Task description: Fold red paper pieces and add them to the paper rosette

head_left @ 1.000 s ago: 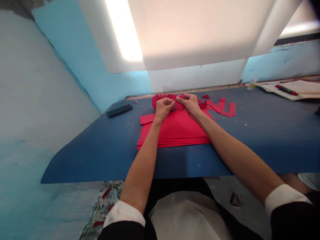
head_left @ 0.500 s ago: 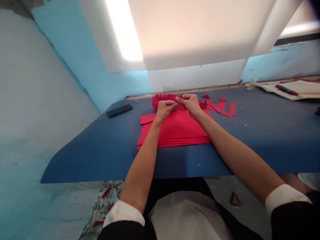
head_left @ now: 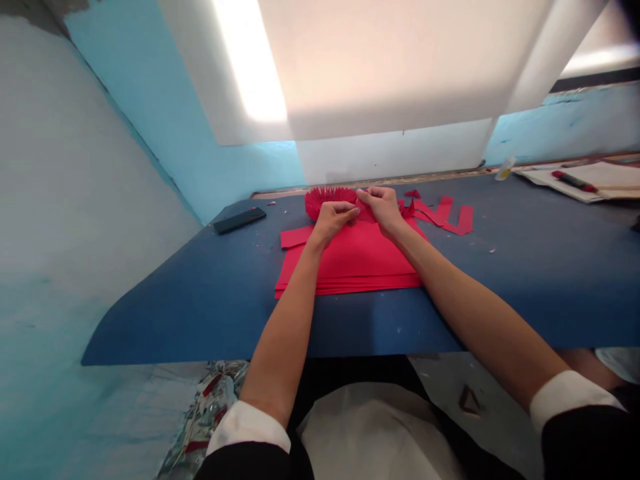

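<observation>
A stack of red paper sheets [head_left: 350,263] lies on the blue table [head_left: 200,300]. At its far edge both of my hands pinch a small piece of red paper [head_left: 364,212] between them. My left hand [head_left: 334,219] is closed on its left side, my right hand [head_left: 384,207] closed on its right side. Just behind my left hand stands a pleated red paper fan [head_left: 327,198], partly hidden by the fingers.
Cut red paper strips [head_left: 445,215] lie to the right of my hands. A black phone [head_left: 239,220] rests at the far left of the table. At the far right lie white papers [head_left: 595,179], a red marker [head_left: 573,181] and a small glue bottle [head_left: 505,168].
My hands have shifted very slightly, fingers working the small red piece. Nothing else has moved.
</observation>
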### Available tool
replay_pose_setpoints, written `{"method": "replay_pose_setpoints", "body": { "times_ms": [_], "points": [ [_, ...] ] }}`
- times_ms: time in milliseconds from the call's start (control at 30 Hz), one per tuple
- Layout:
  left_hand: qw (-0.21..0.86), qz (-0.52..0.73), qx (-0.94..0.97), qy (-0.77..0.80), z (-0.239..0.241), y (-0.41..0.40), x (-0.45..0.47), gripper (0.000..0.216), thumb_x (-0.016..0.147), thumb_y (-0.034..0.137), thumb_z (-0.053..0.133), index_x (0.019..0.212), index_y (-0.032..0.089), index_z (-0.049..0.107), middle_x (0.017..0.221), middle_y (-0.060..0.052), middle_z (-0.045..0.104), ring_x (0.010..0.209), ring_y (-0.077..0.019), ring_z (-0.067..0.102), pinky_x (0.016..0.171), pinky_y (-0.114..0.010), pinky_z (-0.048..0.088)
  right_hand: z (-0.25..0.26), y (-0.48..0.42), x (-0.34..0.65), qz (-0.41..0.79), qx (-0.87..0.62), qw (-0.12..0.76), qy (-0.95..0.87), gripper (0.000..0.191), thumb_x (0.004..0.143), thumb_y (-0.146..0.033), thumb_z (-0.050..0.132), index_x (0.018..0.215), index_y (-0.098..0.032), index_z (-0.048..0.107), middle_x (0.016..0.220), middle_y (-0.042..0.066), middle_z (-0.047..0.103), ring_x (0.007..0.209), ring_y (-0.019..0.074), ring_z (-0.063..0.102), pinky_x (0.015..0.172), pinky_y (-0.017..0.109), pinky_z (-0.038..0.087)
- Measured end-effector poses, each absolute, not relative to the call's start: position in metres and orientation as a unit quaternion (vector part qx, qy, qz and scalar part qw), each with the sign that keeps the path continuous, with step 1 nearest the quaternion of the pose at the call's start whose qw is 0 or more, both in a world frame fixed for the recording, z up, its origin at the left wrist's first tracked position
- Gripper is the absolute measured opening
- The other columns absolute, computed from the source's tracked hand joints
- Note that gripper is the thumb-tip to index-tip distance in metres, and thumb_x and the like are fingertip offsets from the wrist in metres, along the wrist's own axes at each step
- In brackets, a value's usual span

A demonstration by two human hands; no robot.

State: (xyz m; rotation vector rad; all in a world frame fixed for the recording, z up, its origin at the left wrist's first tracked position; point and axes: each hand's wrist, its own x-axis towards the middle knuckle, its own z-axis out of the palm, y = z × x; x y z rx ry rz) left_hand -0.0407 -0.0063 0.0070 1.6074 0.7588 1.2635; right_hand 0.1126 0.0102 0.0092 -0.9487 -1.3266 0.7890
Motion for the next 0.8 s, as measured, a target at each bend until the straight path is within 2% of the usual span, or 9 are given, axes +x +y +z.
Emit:
{"method": "replay_pose_setpoints", "body": {
  "times_ms": [133,367,467,600,700,800],
  "points": [
    [0.464,0.520,0.649,0.306,0.007,-0.006,-0.040,0.041,0.072,0.045,0.098,0.065,0.014,0.073,0.059,0.001,0.063,0.057,-0.0079,0.052,0.060,-0.024,0.040,0.011,0.013,0.114,0.321,-0.413,0.613,-0.592,0.044,0.080,-0.044,0.084,0.061,-0.023,0.050,0.055,-0.006,0.040,0.053,0.0081,0.031,0.052,0.026,0.024],
    [0.463,0.539,0.636,0.300,0.005,-0.002,-0.040,0.029,0.078,0.033,0.095,0.069,0.014,0.074,0.061,0.001,0.063,0.056,-0.0075,0.049,0.059,-0.024,0.037,0.015,0.009,0.114,0.298,-0.385,0.648,-0.586,0.044,0.076,-0.046,0.084,0.058,-0.022,0.051,0.058,-0.004,0.047,0.057,0.0095,0.037,0.055,0.026,0.029],
    [0.464,0.541,0.634,0.299,0.005,-0.002,-0.040,0.028,0.078,0.030,0.094,0.068,0.015,0.073,0.059,0.002,0.063,0.055,-0.0073,0.049,0.058,-0.024,0.037,0.014,0.009,0.114,0.309,-0.377,0.635,-0.600,0.046,0.082,-0.056,0.078,0.061,-0.022,0.055,0.061,-0.002,0.053,0.059,0.0117,0.042,0.056,0.028,0.035],
    [0.467,0.548,0.624,0.302,0.004,0.000,-0.040,0.027,0.077,0.031,0.093,0.068,0.015,0.073,0.058,0.002,0.063,0.054,-0.0066,0.049,0.057,-0.023,0.038,0.013,0.013,0.118,0.279,-0.403,0.633,-0.599,0.050,0.091,-0.060,0.071,0.062,-0.023,0.053,0.060,-0.002,0.048,0.060,0.0133,0.046,0.059,0.029,0.039],
    [0.480,0.572,0.592,0.304,0.004,0.002,-0.041,0.028,0.077,0.032,0.094,0.069,0.015,0.072,0.057,0.003,0.060,0.053,-0.0060,0.048,0.055,-0.022,0.037,0.017,0.012,0.122,0.267,-0.401,0.649,-0.589,0.033,0.095,-0.053,0.068,0.079,-0.024,0.062,0.067,-0.001,0.055,0.065,0.0149,0.052,0.064,0.029,0.045],
    [0.500,0.591,0.551,0.311,0.005,0.004,-0.042,0.029,0.080,0.033,0.092,0.071,0.016,0.071,0.057,0.005,0.057,0.053,-0.0054,0.047,0.054,-0.022,0.037,0.022,0.007,0.125,0.255,-0.387,0.634,-0.620,0.016,0.093,-0.042,0.071,0.094,-0.027,0.068,0.079,0.001,0.065,0.073,0.0169,0.059,0.072,0.032,0.051]
  ]
}}
